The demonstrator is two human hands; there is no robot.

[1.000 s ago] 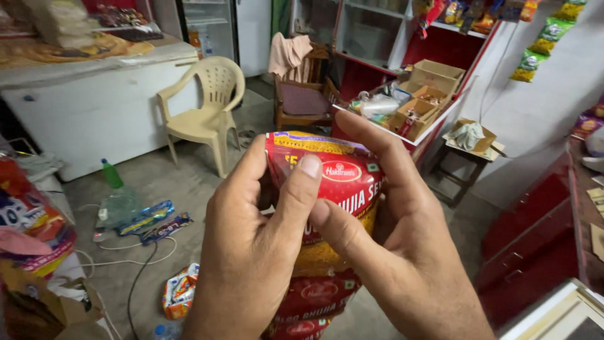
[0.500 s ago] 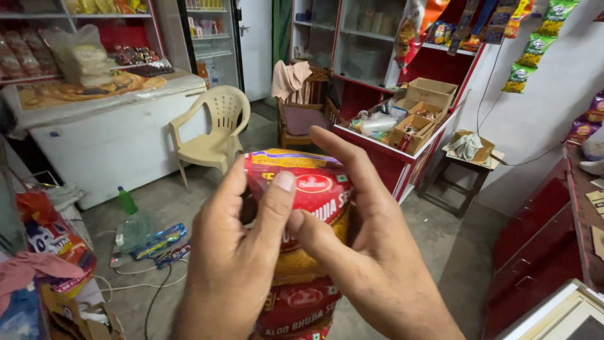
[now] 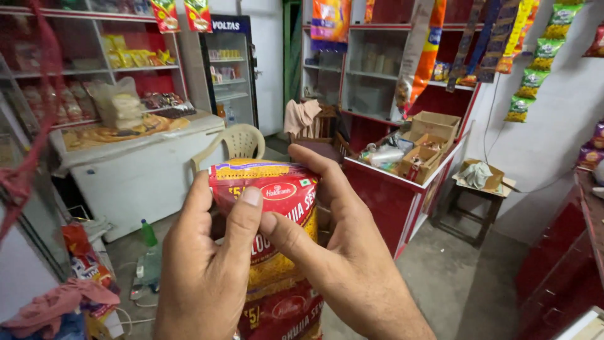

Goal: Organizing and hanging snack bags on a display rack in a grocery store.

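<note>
While pinched at its top edge by left hand (image 3: 207, 277) and right hand (image 3: 352, 277), judged light, crinkly, slippery: red-and-yellow snack packet strip (image 3: 270, 208).

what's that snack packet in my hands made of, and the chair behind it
Snack packet: looks like thin glossy plastic film, since it creases and shines under the left hand and right hand. Chair: probably moulded plastic, matte cream, one smooth piece.

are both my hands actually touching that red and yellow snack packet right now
Touching. The head view shows the left hand and right hand gripping the snack packet, both thumbs pressed flat on its front.
</note>
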